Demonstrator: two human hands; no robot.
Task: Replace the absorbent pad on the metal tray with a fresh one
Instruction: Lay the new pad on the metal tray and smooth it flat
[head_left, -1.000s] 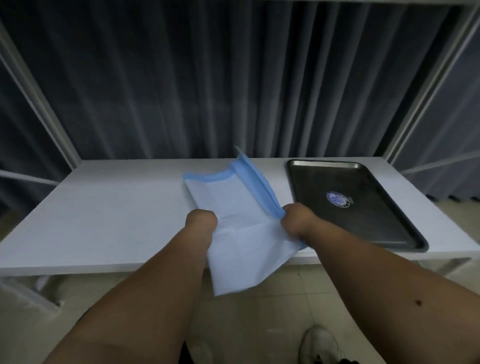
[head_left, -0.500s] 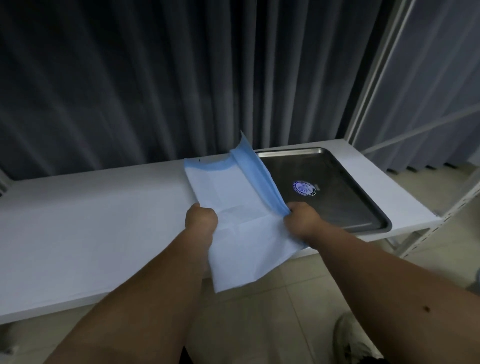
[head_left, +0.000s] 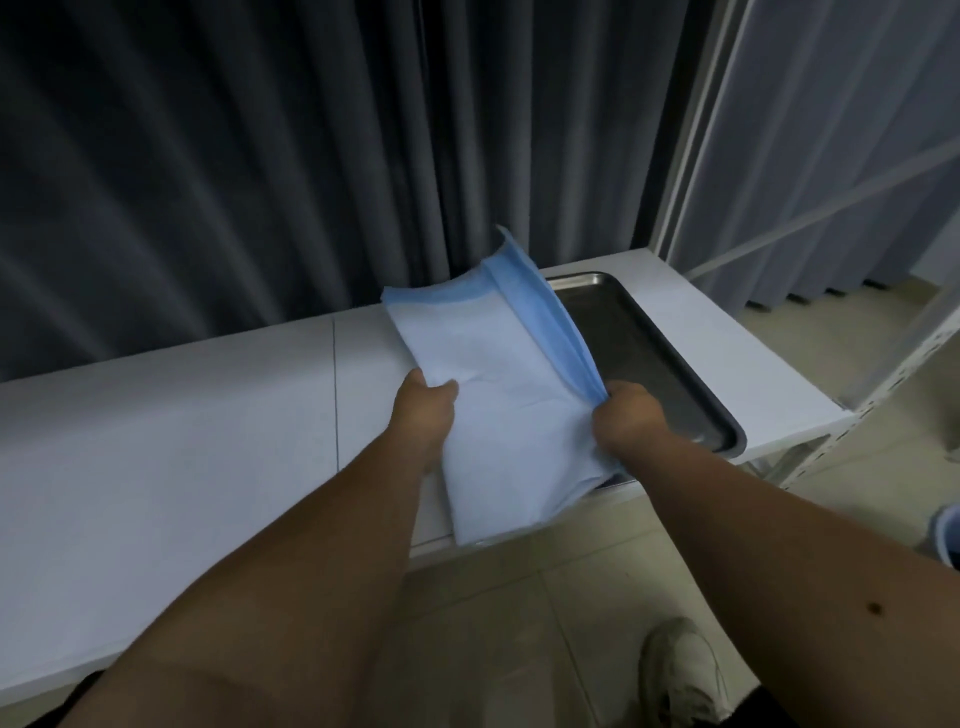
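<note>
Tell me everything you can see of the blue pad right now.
The pad is a folded sheet, pale blue-white on its face with a deeper blue border along the far and right edges. It looks thin, soft and creased. Both hands hold it up: the left hand grips its left side, the right hand its right edge. It overlaps the metal tray, and its lower end hangs past the table's front edge.

Both arms stretched forward, left hand (head_left: 423, 410) and right hand (head_left: 626, 415) each with fingers curled, gripping
</note>
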